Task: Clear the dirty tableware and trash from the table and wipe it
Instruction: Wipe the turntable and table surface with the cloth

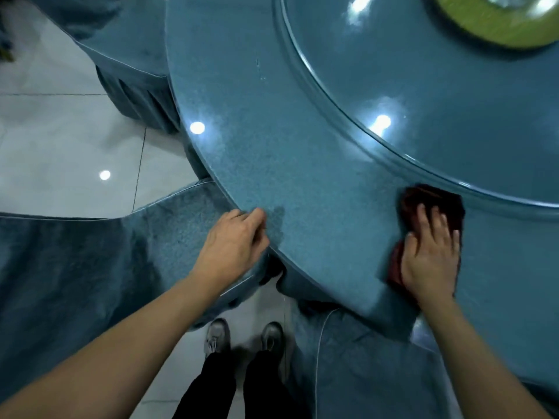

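You stand at the near edge of the table [302, 140], your shoes [245, 337] on the floor [60, 140] just below its rim. The turntable [453, 86] sits on the table, far and to the right, with a mat [496, 28] on it at the far right. Your right hand [431, 255] lies on the cloth [435, 201], which lies on the table right up against the turntable's near edge. Your left hand [234, 243] rests at the table's near rim, well left of the cloth. Covered chairs stand left of the table: one [75, 267] by your left arm, another [127, 55] farther back.
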`<action>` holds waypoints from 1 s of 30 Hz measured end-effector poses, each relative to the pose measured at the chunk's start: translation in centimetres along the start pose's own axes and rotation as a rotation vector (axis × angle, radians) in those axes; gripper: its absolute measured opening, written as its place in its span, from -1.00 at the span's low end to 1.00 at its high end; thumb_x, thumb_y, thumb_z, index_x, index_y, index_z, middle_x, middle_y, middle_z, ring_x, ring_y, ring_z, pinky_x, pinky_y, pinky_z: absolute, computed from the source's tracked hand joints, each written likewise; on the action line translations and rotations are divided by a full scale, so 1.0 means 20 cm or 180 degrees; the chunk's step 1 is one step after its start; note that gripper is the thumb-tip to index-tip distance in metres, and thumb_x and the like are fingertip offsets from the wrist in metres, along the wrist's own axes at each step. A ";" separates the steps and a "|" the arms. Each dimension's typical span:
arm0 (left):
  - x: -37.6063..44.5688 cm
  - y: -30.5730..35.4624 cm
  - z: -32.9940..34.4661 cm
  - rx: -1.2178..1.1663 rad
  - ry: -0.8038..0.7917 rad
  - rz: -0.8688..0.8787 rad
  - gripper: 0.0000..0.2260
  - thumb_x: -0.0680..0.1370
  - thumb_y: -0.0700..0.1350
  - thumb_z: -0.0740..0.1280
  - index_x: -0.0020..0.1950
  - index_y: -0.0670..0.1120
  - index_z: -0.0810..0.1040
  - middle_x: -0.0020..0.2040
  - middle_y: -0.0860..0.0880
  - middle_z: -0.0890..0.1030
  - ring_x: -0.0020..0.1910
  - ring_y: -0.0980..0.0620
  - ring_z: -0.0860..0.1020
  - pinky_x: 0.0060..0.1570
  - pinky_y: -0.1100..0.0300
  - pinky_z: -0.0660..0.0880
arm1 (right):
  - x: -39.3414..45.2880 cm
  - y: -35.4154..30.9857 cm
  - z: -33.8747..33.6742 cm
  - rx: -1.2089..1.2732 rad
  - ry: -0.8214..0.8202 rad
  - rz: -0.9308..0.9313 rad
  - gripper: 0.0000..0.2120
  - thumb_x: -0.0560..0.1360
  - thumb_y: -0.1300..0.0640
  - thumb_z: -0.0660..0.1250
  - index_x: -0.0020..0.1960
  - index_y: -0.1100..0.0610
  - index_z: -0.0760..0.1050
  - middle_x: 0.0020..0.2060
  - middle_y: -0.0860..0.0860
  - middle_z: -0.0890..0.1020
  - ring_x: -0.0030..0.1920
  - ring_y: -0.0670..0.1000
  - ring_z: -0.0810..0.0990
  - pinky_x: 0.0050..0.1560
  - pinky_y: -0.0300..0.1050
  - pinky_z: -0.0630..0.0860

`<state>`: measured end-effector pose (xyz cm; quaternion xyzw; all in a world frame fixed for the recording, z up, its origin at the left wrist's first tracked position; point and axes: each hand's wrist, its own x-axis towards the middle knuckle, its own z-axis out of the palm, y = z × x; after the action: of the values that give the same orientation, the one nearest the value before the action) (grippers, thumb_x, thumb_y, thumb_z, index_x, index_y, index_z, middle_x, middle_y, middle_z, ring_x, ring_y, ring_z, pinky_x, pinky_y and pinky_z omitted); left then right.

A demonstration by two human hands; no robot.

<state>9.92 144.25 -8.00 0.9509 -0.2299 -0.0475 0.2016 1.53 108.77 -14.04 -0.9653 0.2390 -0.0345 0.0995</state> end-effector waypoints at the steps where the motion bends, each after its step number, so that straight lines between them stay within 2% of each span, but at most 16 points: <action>1: -0.01 0.00 0.01 -0.0055 -0.0015 -0.0054 -0.90 0.55 -0.12 0.36 -0.07 -0.07 0.45 -0.27 -0.02 0.58 -0.21 -0.08 0.45 -0.22 0.08 0.35 | 0.00 0.07 -0.02 0.0018 0.0007 0.0231 -0.39 0.55 -0.01 0.02 0.60 0.04 0.19 0.56 0.14 0.27 0.56 0.14 0.22 0.56 0.19 0.06; 4: -0.05 -0.02 0.02 -0.0101 -0.0082 -0.0083 -0.92 0.56 -0.12 0.36 -0.05 -0.08 0.47 -0.25 -0.02 0.61 -0.19 -0.10 0.48 -0.19 0.00 0.47 | 0.04 0.04 0.00 0.0042 0.0111 0.0640 -0.37 0.54 -0.02 0.00 0.60 0.08 0.19 0.56 0.16 0.25 0.57 0.15 0.19 0.57 0.20 0.02; 6: -0.06 -0.04 0.01 -0.0048 -0.0125 -0.0132 -0.92 0.56 -0.11 0.34 -0.04 -0.08 0.48 -0.25 -0.01 0.62 -0.19 -0.10 0.48 -0.20 0.00 0.49 | 0.06 -0.12 0.03 0.0015 0.0128 0.0619 -0.36 0.54 -0.03 0.01 0.60 0.10 0.18 0.56 0.18 0.24 0.57 0.17 0.18 0.56 0.21 0.02; 9: -0.10 -0.09 -0.01 0.0117 -0.0154 -0.0212 -0.94 0.56 -0.10 0.35 -0.04 -0.05 0.50 -0.24 0.01 0.63 -0.18 -0.08 0.48 -0.21 0.03 0.49 | 0.05 -0.50 0.11 -0.0045 0.0056 -0.0067 -0.38 0.56 -0.04 0.03 0.60 0.10 0.20 0.55 0.18 0.27 0.56 0.15 0.21 0.57 0.17 0.03; 13: -0.18 -0.15 -0.08 0.0386 -0.0130 -0.0277 -0.94 0.53 -0.12 0.38 -0.06 -0.04 0.50 -0.26 0.02 0.63 -0.19 -0.07 0.48 -0.22 0.07 0.42 | -0.02 -1.17 0.23 0.0225 -0.0118 -0.1042 -0.39 0.56 -0.04 0.02 0.59 0.06 0.21 0.57 0.10 0.25 0.58 0.07 0.17 0.59 0.13 0.00; 15: -0.23 -0.18 -0.13 0.0513 -0.0123 -0.0327 -0.92 0.52 -0.13 0.39 -0.07 -0.04 0.50 -0.26 0.01 0.63 -0.21 -0.08 0.48 -0.20 0.06 0.43 | -0.03 -1.36 0.26 0.0312 -0.0252 -0.1274 -0.39 0.57 -0.04 -0.02 0.60 0.06 0.19 0.58 0.08 0.23 0.59 0.06 0.14 0.59 0.12 -0.02; 19: -0.32 -0.24 -0.22 0.0688 -0.0084 -0.0340 -0.91 0.52 -0.13 0.39 -0.08 -0.02 0.48 -0.27 0.02 0.61 -0.25 -0.08 0.46 -0.19 0.02 0.47 | -0.05 -1.29 0.26 0.0317 -0.0317 -0.1306 -0.41 0.58 -0.02 0.04 0.60 0.04 0.20 0.58 0.06 0.25 0.58 0.04 0.15 0.59 0.11 -0.02; 22: -0.36 -0.25 -0.26 0.0755 -0.0056 -0.0297 -0.91 0.52 -0.13 0.39 -0.08 -0.03 0.49 -0.23 0.01 0.58 -0.24 -0.08 0.45 -0.18 0.01 0.46 | -0.13 -1.07 0.23 0.0249 -0.0148 -0.0899 -0.42 0.58 0.00 0.11 0.59 0.03 0.21 0.57 0.06 0.27 0.58 0.04 0.18 0.58 0.12 0.03; 25: -0.40 -0.24 -0.28 0.0801 -0.0015 -0.0280 -0.92 0.53 -0.12 0.38 -0.07 -0.03 0.48 -0.21 0.00 0.54 -0.21 -0.09 0.46 -0.16 0.00 0.45 | -0.22 -0.89 0.18 0.0202 -0.0058 -0.0481 -0.41 0.58 0.00 0.09 0.60 0.04 0.19 0.56 0.09 0.27 0.57 0.07 0.21 0.58 0.13 0.02; 30: -0.40 -0.30 -0.28 0.0845 -0.0022 -0.0179 -0.94 0.55 -0.08 0.35 -0.06 -0.01 0.48 -0.20 0.02 0.55 -0.19 -0.08 0.47 -0.15 0.04 0.44 | -0.23 -0.95 0.18 0.0190 -0.0152 -0.0228 -0.40 0.58 0.00 0.05 0.61 0.06 0.16 0.57 0.11 0.25 0.58 0.10 0.18 0.58 0.14 -0.01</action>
<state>6.31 154.74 -5.26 0.9751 -0.2081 -0.0255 0.0718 6.40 128.01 -13.65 -0.9704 0.2008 -0.0221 0.1326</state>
